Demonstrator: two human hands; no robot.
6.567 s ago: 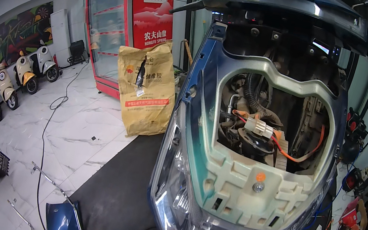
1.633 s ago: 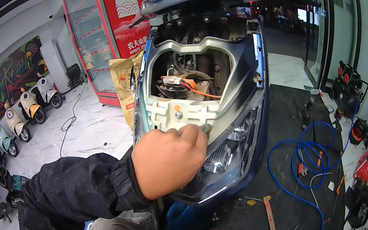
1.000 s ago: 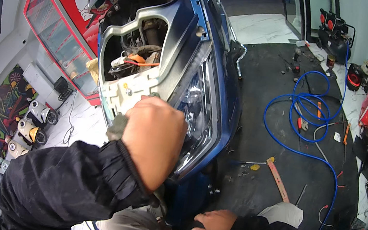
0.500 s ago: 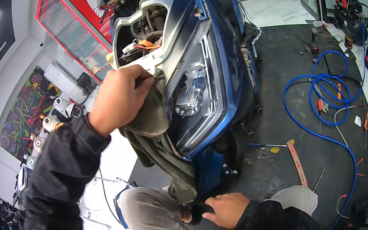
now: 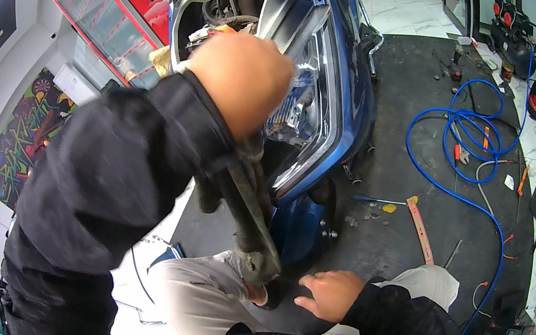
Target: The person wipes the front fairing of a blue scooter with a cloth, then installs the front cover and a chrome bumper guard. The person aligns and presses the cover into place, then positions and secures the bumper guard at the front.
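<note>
The left hand (image 5: 243, 84), blurred, is clenched on a grey-green cloth (image 5: 250, 220) at the near left of the blue scooter's headlight (image 5: 298, 112), the cloth hanging toward the person's near left knee (image 5: 199, 292). At the near right, the right hand (image 5: 331, 294) hangs relaxed and released between the knees, while a coiled blue hose (image 5: 501, 259) lies on the dark mat (image 5: 384, 159) farther right

Two hands (image 5: 333, 294), one scooter (image 5: 301, 123) and one cloth (image 5: 248, 218) fill the middle. Upper left stands one red fridge (image 5: 106, 10); right lies one blue hose (image 5: 453, 194).
</note>
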